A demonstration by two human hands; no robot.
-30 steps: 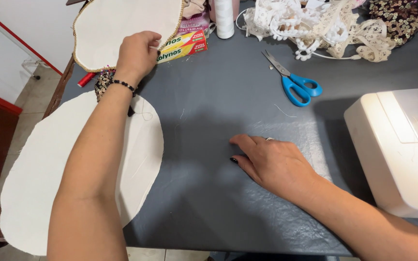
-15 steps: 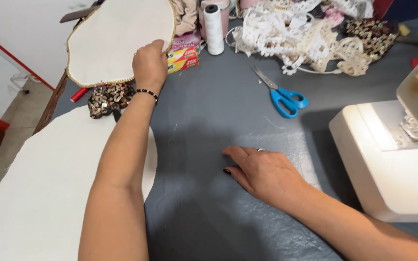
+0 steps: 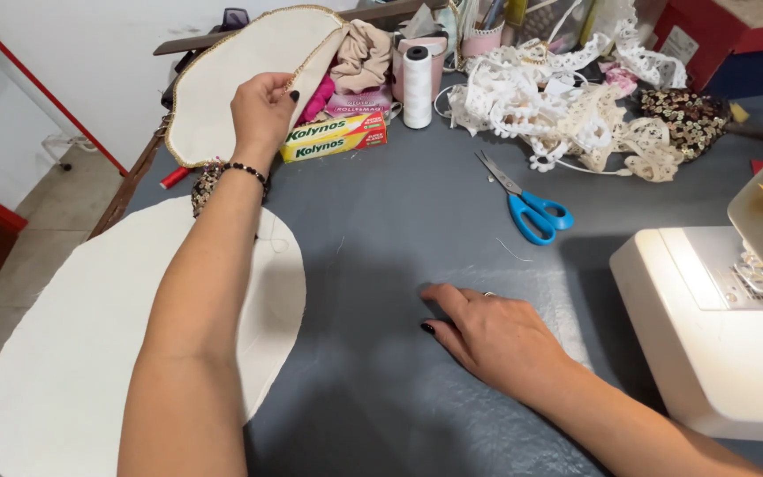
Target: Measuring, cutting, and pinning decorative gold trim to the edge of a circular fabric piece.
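Fingers (image 3: 268, 88) of the left hand (image 3: 262, 115) pinch the gold-trimmed cream panel (image 3: 240, 79).

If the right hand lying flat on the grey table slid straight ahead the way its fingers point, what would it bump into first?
The right hand points left across the grey table. Straight on, it would probably first meet the edge of the big cream fabric oval, near where the left arm crosses it. Depth is hard to judge.

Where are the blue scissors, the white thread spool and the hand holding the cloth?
blue scissors (image 3: 536, 215): head view, on a handle loop.
white thread spool (image 3: 417, 88): head view, mid-spool.
left hand (image 3: 262, 110): head view, back of hand gripping the gold-edged cream cloth (image 3: 222, 88).
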